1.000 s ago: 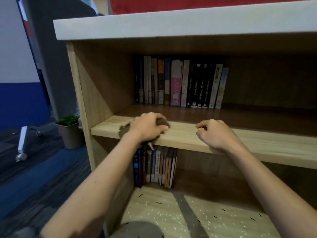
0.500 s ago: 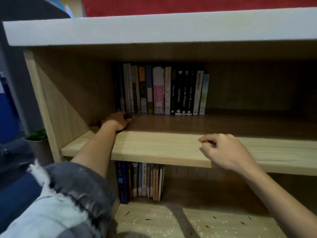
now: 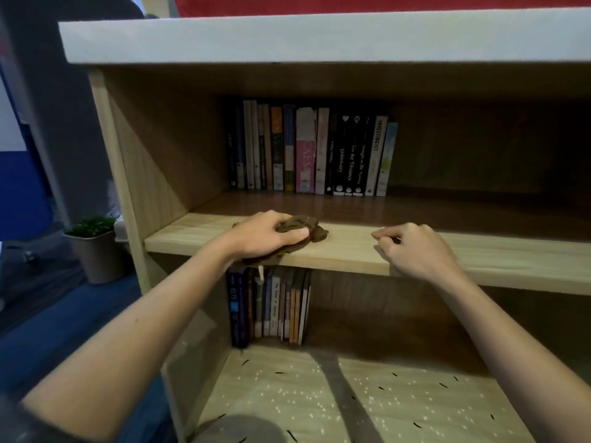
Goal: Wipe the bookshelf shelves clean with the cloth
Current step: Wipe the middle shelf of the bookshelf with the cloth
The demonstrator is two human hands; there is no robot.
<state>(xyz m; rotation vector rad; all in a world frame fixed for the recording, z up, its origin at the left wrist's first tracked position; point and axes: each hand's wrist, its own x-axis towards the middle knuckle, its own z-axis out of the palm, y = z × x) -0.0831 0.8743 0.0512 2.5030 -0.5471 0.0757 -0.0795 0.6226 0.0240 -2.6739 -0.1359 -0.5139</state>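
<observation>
Head: cloth (image 3: 303, 227) in left-hand grip (image 3: 265, 235)

Left of the bookshelf (image 3: 128, 174), a small green plant (image 3: 92, 224) stands in a plain grey-beige pot (image 3: 97, 260) on the floor, close to the side panel. The floor (image 3: 64, 314) there is blue carpet, with a darker grey stretch further left. Behind the plant rises a broad dark grey panel (image 3: 73, 107), and past it a wall (image 3: 19, 193) that is white above and deep blue below. A red surface (image 3: 351, 3) runs across the very top. The light is dim.
</observation>
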